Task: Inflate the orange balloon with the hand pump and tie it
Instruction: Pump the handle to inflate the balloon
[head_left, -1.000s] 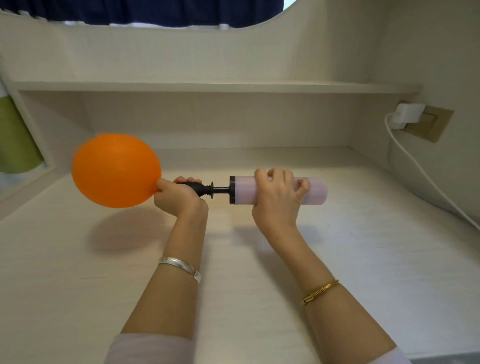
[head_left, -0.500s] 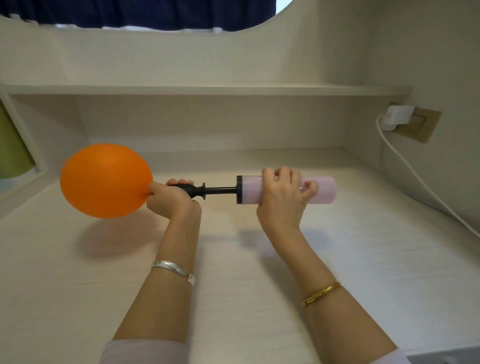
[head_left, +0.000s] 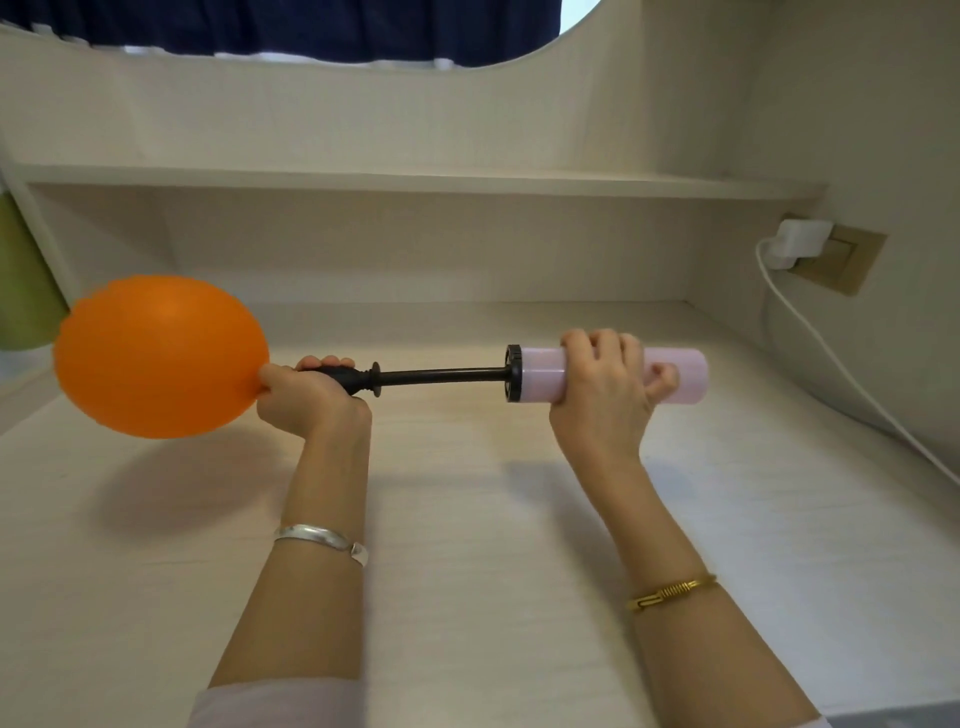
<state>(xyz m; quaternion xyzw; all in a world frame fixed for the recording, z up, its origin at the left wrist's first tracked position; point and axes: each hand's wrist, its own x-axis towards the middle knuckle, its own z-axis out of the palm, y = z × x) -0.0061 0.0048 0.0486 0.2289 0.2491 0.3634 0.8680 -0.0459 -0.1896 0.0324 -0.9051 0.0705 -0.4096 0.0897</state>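
An inflated orange balloon floats above the desk at the left. Its neck sits on the black nozzle of the hand pump, hidden inside my left hand, which grips neck and nozzle together. The pump's black rod is drawn far out of the pale pink barrel. My right hand wraps around the barrel, held level to the right.
A pale wooden desk lies below my arms, with a shelf across the back. A white charger is plugged into the right wall, its cable running down to the desk. Something green shows at the left edge.
My right hand has pulled the pink barrel to the right, drawing the black rod out from almost closed to long. My left hand and the balloon drifted slightly left.
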